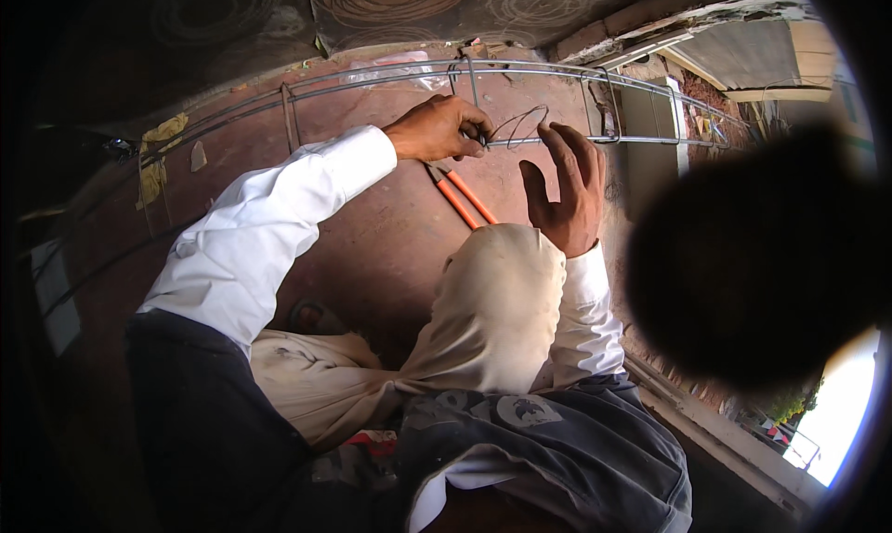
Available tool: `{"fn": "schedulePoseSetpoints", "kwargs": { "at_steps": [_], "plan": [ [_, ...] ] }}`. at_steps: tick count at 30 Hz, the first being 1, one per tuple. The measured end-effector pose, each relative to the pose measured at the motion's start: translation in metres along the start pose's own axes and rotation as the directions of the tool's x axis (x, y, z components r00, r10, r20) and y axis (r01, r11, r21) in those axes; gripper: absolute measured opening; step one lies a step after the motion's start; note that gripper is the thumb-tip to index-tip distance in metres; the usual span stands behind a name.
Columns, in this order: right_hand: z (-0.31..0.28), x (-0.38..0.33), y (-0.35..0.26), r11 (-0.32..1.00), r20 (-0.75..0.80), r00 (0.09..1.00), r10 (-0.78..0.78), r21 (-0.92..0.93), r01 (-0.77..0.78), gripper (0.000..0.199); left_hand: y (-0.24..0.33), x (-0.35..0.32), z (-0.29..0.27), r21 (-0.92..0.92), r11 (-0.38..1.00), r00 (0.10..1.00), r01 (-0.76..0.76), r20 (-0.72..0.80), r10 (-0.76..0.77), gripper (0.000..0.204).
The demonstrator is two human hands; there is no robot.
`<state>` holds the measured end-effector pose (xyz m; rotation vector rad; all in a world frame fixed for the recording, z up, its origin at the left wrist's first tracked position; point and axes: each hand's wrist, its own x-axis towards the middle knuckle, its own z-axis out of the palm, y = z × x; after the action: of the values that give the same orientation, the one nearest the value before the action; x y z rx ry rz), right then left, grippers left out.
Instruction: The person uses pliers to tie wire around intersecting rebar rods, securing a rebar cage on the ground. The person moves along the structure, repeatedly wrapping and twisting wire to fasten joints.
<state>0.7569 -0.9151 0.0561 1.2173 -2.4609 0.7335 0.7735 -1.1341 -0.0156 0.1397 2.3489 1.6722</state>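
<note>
My left hand (pixel 441 129) is closed in a pinch on a thin tie wire, right at the near steel bar. From those fingertips a loose wire loop (pixel 522 126) bends out to the right. My right hand (pixel 571 187) has its thumb and fingers spread, and its index fingertip is beside the far end of that loop; whether they touch I cannot tell. Long steel bars (pixel 520 68) with square stirrups (pixel 473 79) form a narrow cage in front of me. Orange-handled pliers (pixel 462 196) lie below my left hand, their handle ends hidden behind my raised knee.
My knee (pixel 497 301) in beige trousers rises between my arms. A clear plastic bag (pixel 395 68) lies on the reddish floor (pixel 372 226) beyond the bars. Yellow scraps (pixel 160 147) are at the left. A large dark blurred shape (pixel 757 263) blocks the right side.
</note>
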Motion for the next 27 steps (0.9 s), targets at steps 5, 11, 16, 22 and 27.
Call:
{"fn": "schedulePoseSetpoints", "kwargs": {
  "at_steps": [5, 11, 16, 22, 27],
  "plan": [
    [0.007, 0.051, 0.035, 0.928, 0.398, 0.897, -0.194, -0.222, 0.299, 0.027, 0.012, 0.003, -0.002, 0.026, 1.000, 0.999, -0.005, 0.033, 0.004, 0.024],
    [0.022, 0.020, 0.044, 0.959, 0.370, 0.900, 0.229, 0.073, -0.274, 0.021, 0.011, 0.001, -0.001, 0.001, 1.000, 0.999, 0.031, 0.021, -0.031, 0.024],
    [0.058, -0.031, 0.024, 0.615, 0.431, 0.648, 0.628, 0.235, -0.753, 0.037, 0.002, 0.001, 0.002, 0.101, 0.989, 0.994, -0.108, -0.016, 0.111, 0.026],
    [0.046, -0.035, -0.012, -0.017, 0.724, 0.450, 0.523, 0.536, -0.844, 0.028, -0.001, -0.003, 0.000, 0.125, 0.983, 0.990, -0.135, -0.022, 0.139, 0.025],
    [0.062, -0.055, 0.008, 0.039, 0.678, 0.541, 0.498, 0.606, -0.795, 0.038, -0.008, 0.001, 0.005, 0.148, 0.967, 0.975, -0.208, -0.052, 0.217, 0.024]
  ]
}}
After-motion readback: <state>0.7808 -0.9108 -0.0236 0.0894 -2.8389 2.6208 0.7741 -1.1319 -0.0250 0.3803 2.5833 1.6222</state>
